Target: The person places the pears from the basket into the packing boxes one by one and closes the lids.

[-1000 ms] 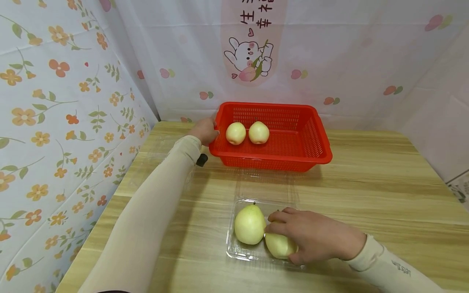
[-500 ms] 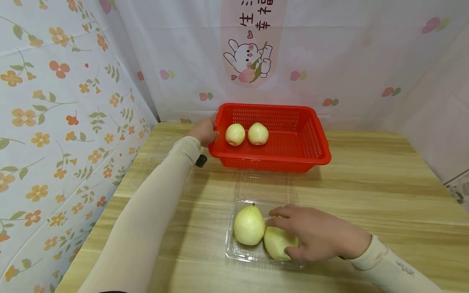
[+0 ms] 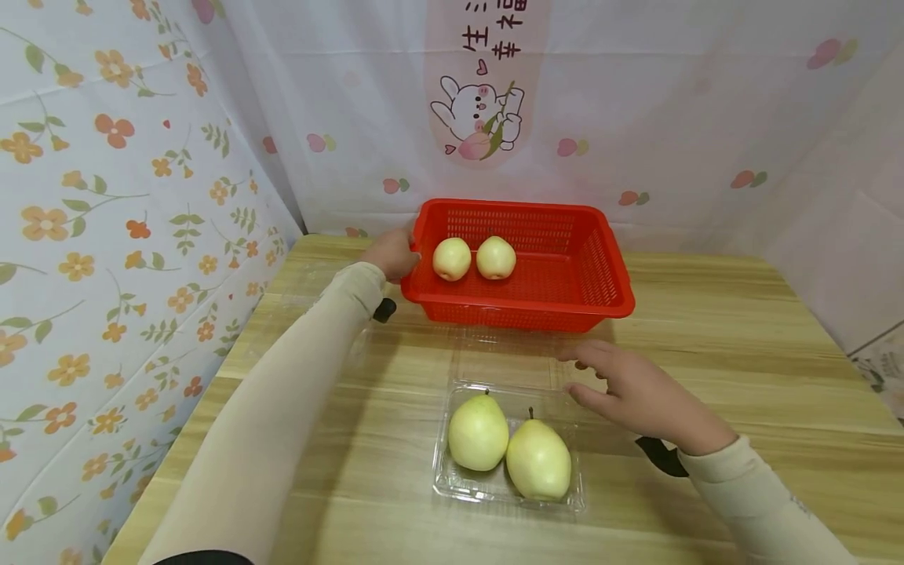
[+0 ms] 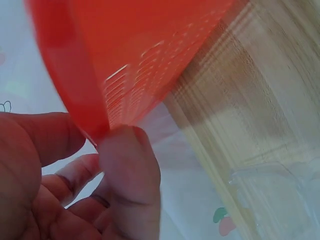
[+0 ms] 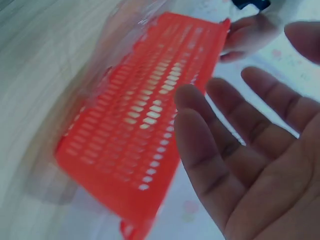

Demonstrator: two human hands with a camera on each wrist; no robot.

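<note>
My left hand [image 3: 392,254] pinches the left rim of a red plastic basket [image 3: 526,308]; in the left wrist view thumb and fingers close on that rim [image 4: 82,107]. Two pale yellow pears, one [image 3: 452,260] beside the other [image 3: 496,258], lie at the left inside the basket. Nearer the front, a clear plastic clamshell box [image 3: 459,488] lies with its lid [image 3: 504,357] folded back. Side by side in it sit a left pear [image 3: 478,433] and a right pear [image 3: 539,461], stems up. Over the table right of the lid, my right hand [image 3: 636,390] holds nothing, its fingers extended.
More clear plastic packaging [image 3: 300,302] lies at the left of the wooden table [image 3: 706,329], partly behind the left arm. A printed curtain [image 3: 339,78] hangs right behind the basket, and a floral cloth [image 3: 106,275] covers the left side.
My right hand has let go of the right pear in the clear box and moved up and to the right. The left hand keeps its grip on the basket.
</note>
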